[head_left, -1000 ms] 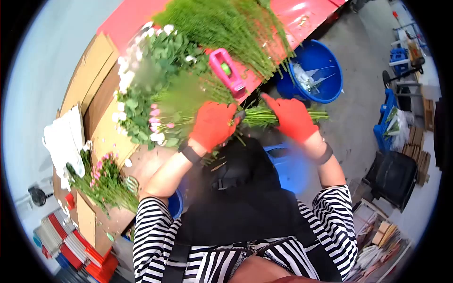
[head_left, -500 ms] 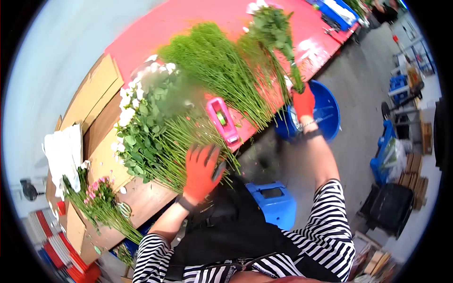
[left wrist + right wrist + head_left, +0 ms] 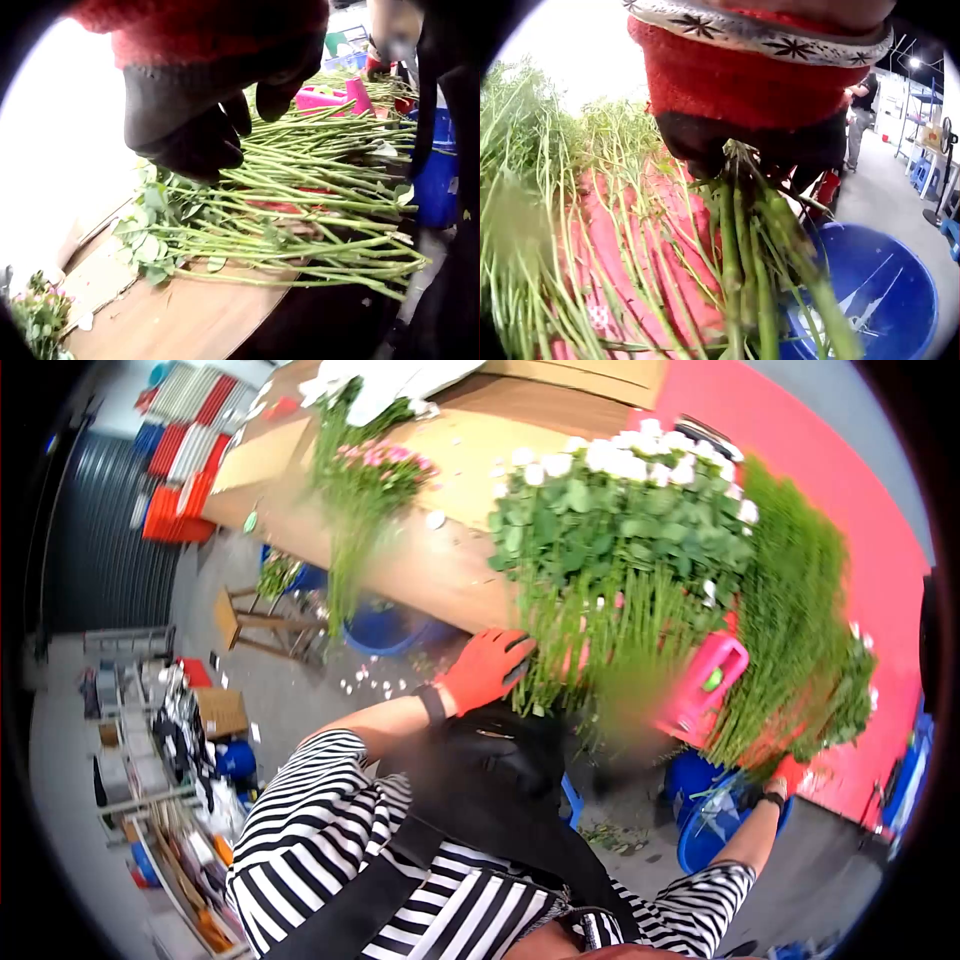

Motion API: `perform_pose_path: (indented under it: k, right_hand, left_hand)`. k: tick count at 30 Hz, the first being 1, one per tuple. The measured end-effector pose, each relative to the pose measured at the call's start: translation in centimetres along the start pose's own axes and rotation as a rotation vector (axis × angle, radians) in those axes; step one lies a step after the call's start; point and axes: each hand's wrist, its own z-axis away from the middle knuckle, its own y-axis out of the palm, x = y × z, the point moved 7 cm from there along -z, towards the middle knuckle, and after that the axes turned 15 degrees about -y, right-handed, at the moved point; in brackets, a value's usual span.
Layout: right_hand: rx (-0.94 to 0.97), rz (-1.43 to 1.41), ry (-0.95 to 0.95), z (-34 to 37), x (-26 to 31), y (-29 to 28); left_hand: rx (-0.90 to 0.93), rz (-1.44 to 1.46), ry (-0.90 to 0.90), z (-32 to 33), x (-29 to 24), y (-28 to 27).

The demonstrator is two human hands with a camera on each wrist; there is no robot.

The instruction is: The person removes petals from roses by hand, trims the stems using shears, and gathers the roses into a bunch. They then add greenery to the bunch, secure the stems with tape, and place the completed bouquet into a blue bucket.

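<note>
My left hand (image 3: 488, 668), in a red glove with dark palm and fingertips, is beside the cut ends of a pile of white roses (image 3: 640, 460) at the table's front edge. In the left wrist view its loosely bent fingers hover over the green stems (image 3: 330, 187), holding nothing. My right hand (image 3: 742, 135), gloved alike, grips a bunch of thick green stems (image 3: 735, 262) whose ends point down. Seen from the head, that bunch's leafy part (image 3: 850, 695) lies toward the table's right side. A pink tape dispenser (image 3: 705, 680) sits between roses and feathery greenery (image 3: 790, 590).
A blue bucket (image 3: 710, 845) with clear wrapping inside stands below my right hand. Pink flowers (image 3: 380, 460) and cardboard (image 3: 590, 375) are on the table's left part. A wooden stool (image 3: 270, 625) stands on the floor. Another person (image 3: 861, 112) shows in the right wrist view.
The head view has swung left. My hands, together on a stem bunch at first, have parted: the left to the rose stems, the right with the bunch to the table's right side.
</note>
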Motion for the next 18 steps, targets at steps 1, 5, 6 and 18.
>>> perform_pose_path:
  k: [1,5,6,18]
  right_hand:
    - [0.023,0.242,0.248,2.3,5.1,-3.8]
    - [-0.404,0.055,-0.193,3.1,15.3,-5.8]
    - [-0.514,-0.051,-0.417,3.5,17.6,-6.4]
    - [0.126,0.058,-0.868,39.0,67.2,14.4]
  left_hand:
    - [-0.038,0.013,-0.059,0.3,1.1,-0.5]
    - [-0.157,0.096,-0.359,1.1,9.0,-2.6]
    - [-0.179,0.134,-0.428,1.4,11.4,-2.8]
    - [-0.034,0.65,-0.36,1.2,26.1,-1.1]
